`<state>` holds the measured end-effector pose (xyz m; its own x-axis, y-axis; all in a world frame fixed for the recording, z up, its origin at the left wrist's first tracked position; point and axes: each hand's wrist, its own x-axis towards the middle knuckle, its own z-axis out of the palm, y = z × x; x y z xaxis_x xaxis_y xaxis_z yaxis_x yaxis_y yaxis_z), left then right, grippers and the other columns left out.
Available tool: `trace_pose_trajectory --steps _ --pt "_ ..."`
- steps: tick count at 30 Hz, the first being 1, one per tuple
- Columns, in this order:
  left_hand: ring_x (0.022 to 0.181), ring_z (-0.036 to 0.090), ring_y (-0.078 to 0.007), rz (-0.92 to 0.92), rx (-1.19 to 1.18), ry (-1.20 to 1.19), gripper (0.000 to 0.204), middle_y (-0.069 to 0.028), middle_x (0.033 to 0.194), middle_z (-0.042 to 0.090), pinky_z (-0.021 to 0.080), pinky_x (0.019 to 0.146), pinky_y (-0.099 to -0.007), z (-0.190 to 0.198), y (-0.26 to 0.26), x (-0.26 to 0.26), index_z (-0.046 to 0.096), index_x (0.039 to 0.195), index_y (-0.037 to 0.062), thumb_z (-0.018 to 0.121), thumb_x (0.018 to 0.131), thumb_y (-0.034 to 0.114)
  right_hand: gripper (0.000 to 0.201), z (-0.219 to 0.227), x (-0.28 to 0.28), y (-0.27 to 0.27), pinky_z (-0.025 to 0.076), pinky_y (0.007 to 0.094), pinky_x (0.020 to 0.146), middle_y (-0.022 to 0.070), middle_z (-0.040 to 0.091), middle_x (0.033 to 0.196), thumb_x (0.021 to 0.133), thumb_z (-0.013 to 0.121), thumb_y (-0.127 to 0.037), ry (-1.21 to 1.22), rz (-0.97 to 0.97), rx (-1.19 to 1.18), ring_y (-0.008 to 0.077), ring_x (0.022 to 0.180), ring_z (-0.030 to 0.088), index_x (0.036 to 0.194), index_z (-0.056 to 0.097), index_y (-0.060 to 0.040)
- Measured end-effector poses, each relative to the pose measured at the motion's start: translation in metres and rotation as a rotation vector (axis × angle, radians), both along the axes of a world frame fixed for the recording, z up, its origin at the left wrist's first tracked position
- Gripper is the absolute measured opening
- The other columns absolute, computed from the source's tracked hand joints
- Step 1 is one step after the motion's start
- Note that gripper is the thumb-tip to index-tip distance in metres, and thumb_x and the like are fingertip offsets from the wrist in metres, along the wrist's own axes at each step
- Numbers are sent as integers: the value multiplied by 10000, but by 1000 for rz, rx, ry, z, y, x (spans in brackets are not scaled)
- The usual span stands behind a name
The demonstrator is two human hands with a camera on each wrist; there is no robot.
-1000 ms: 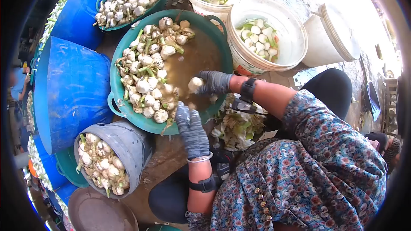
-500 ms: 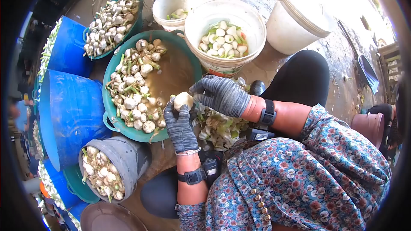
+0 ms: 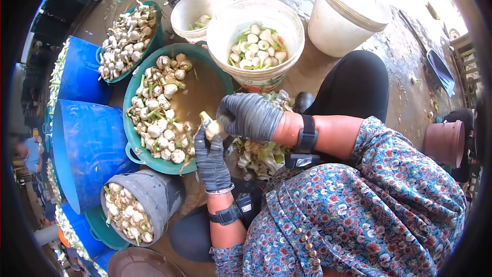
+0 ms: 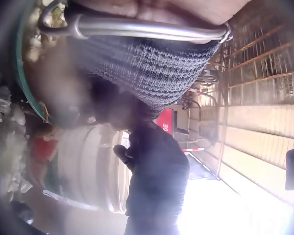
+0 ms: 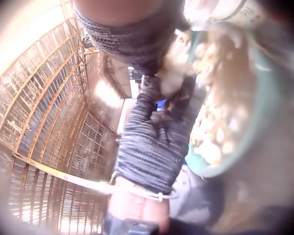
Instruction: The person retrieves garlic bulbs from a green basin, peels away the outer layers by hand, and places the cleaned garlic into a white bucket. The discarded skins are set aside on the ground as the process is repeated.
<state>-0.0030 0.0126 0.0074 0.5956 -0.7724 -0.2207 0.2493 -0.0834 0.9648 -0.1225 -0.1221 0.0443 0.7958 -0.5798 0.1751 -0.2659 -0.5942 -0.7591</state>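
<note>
In the head view my left hand (image 3: 211, 161), in a grey knit glove, holds a pale garlic bulb (image 3: 212, 129) upright with its short green stem on top. My gloved right hand (image 3: 251, 116) meets the bulb from the right with curled fingers; its fingertips are hidden behind the hand. Both hands are at the near right rim of a green tub (image 3: 182, 170) of murky water with unpeeled garlic heaped on its left side. In the right wrist view the bulb (image 5: 170, 82) is blurred between both hands. The left wrist view shows mostly the left glove (image 4: 147, 63).
Behind the tub, a white bucket (image 3: 294, 64) holds peeled bulbs, beside a smaller white bucket (image 3: 179, 20). Peelings (image 3: 256, 156) lie below the right hand. A grey bucket (image 3: 164, 190) of garlic and blue tubs (image 3: 92, 149) stand at left.
The right hand has lifted a bulb out of the tub, and the left hand has taken it. Since then the bulb has turned stem up, and the right hand has closed in against it.
</note>
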Motion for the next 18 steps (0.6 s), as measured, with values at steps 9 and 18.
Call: trace_pose_trajectory --steps 9,18 --pt "1086 551 -255 -105 -276 381 516 -134 1264 506 511 941 -431 4 11 12 429 1367 80 605 901 216 241 -40 -1 -38 525 340 688 84 671 811 890 638 -212 86 -288 265 232 743 656 1045 657 -29" --pt "1173 514 -245 -180 -162 250 653 -118 1286 488 497 966 -401 10 7 9 403 1391 55 661 828 265 183 -7 -2 -10 391 479 1012 33 646 909 811 684 -215 -114 304 -328 258 894 624 971 660 -131"
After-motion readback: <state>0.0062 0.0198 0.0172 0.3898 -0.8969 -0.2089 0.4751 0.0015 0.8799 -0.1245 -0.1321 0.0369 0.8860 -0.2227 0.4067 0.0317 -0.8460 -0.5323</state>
